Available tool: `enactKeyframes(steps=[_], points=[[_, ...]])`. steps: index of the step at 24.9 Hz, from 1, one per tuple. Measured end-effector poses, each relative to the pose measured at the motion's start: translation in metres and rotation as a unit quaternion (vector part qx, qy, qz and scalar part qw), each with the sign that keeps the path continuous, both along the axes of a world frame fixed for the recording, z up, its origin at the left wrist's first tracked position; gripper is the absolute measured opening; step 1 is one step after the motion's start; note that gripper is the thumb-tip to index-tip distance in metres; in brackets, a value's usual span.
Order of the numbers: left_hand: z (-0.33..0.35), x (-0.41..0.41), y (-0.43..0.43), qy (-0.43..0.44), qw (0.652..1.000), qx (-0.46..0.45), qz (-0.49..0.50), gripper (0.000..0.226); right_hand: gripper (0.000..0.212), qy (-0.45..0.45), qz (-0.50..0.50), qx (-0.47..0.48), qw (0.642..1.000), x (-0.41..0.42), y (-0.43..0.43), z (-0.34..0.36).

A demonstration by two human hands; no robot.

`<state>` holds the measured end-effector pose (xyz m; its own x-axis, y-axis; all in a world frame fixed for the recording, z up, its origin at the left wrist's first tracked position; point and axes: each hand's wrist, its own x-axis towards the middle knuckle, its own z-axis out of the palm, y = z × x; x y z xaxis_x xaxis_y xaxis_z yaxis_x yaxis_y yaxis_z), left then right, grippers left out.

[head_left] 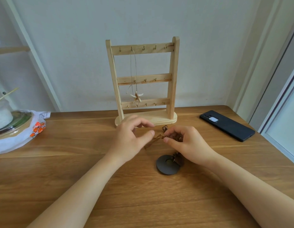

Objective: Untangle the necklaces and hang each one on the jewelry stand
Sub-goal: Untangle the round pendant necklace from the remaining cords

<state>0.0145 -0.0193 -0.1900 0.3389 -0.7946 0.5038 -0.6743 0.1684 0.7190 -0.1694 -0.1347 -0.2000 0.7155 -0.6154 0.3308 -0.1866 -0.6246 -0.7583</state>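
Closest to the camera are two bare forearms reaching in over the wooden table [77, 145], and just past them lies a dark disc pendant [166, 167] flat on the wood, right under the wrist of the right hand [184, 142]. That hand is pinching the knotted bit of the brown cord necklace [159, 137] between thumb and forefinger, held a little above the table. The left hand [131, 137] is right at the loose end of the cord with fingers curled, but it's blurry and there's a gap between thumb and finger, so I honestly can't tell if it has hold of anything. The starfish necklace [136, 96] is already up on the jewelry stand [173, 79], hanging from the top row, so I'd say this cord one is what's left. My two cents for this step: don't yank. Keep the knot pinned with the right, work a loop loose with the left, and feed the end back through instead of pulling tight. That disc looks heavy-ish, so let it rest on the table while you pick. Then go for a free hook [143, 48]. A phone [227, 125] is off to the right, well out of the way.
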Motion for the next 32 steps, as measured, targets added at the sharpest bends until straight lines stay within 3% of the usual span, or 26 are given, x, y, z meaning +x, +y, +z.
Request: enactKeyframes(steps=[2, 4, 10, 15, 18, 21, 25, 27, 30, 32], points=[[-0.0050, -0.0033, -0.0010, -0.088, 0.996, 0.030, -0.017, 0.014, 0.006, -0.016, 0.014, 0.007, 1.000, -0.0002, 0.0006, 0.0015], [-0.0094, -0.0047, -0.0024, -0.109, 0.993, 0.049, -0.009, 0.012, 0.006, -0.017, 0.023, 0.000, 1.000, 0.0000, -0.0001, 0.0024], [-0.0020, -0.0028, -0.0035, 0.055, 0.993, 0.084, -0.060, 0.014, 0.009, -0.012, 0.011, -0.022, 1.000, -0.0007, -0.0029, -0.0006], [-0.0067, -0.0061, -0.0010, 0.010, 0.990, 0.114, -0.078, 0.012, 0.010, -0.018, 0.005, -0.044, 0.999, -0.0020, -0.0002, 0.0008], [-0.0049, -0.0071, -0.0023, 0.104, 0.991, 0.075, -0.050, 0.010, 0.011, -0.007, 0.001, -0.055, 0.998, -0.0014, -0.0011, 0.0009], [-0.0013, -0.0097, -0.0031, 0.184, 0.976, 0.105, -0.047, 0.019, 0.011, 0.010, 0.008, -0.062, 0.998, -0.0005, -0.0014, 0.0003], [-0.0003, -0.0095, -0.0014, 0.161, 0.969, 0.150, -0.111, 0.004, 0.008, -0.001, 0.001, -0.040, 0.999, -0.0009, -0.0011, -0.0004], [-0.0022, -0.0061, -0.0011, 0.154, 0.975, 0.127, -0.096, 0.015, 0.008, -0.008, 0.002, -0.034, 0.999, -0.0009, -0.0003, 0.0003], [-0.0026, -0.0065, -0.0028, 0.093, 0.989, 0.090, -0.075, 0.009, 0.008, -0.009, 0.005, -0.040, 0.999, -0.0009, -0.0004, 0.0010], [-0.0010, -0.0103, -0.0030, 0.137, 0.984, 0.093, -0.068, 0.016, 0.008, -0.002, 0.006, -0.043, 0.999, -0.0006, -0.0006, 0.0006]])
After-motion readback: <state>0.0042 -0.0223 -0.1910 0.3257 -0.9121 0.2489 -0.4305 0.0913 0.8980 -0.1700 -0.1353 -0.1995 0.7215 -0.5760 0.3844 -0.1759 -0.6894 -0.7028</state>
